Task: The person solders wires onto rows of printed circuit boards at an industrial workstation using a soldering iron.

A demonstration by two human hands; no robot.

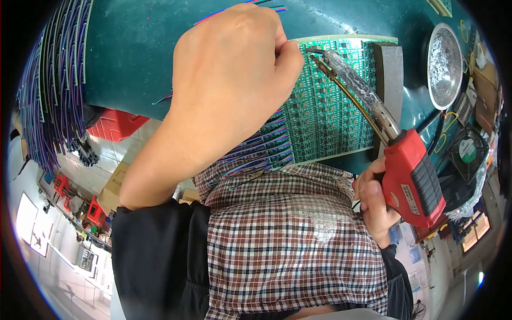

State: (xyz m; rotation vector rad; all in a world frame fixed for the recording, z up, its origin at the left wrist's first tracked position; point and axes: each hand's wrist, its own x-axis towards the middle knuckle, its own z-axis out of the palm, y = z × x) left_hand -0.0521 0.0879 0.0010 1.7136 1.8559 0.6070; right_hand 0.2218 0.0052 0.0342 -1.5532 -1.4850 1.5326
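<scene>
My right hand (375, 205) is wrapped round the red handle of a soldering gun (413, 176). Its metal barrel slants up and left, with a thin brass solder-feed tube alongside. The tip meets the upper left part of a green circuit-board panel (330, 117), right by my left fingertips. My left hand (240, 64) is closed in a pinch there, back of the hand upward, on thin coloured wires (162, 98) whose tail shows beyond the wrist. The pinched ends are hidden by my fingers. Along the panel's lower left edge, several wire leads (266, 141) are attached and hang toward my lap.
A dark grey metal block (390, 74) presses on the panel's right end. Right of it stands a shiny metal bowl (444, 66), with a black fan (468, 151) nearer me. Wired board strips (58, 69) hang over the table's left side. A red stool (114, 124) stands below.
</scene>
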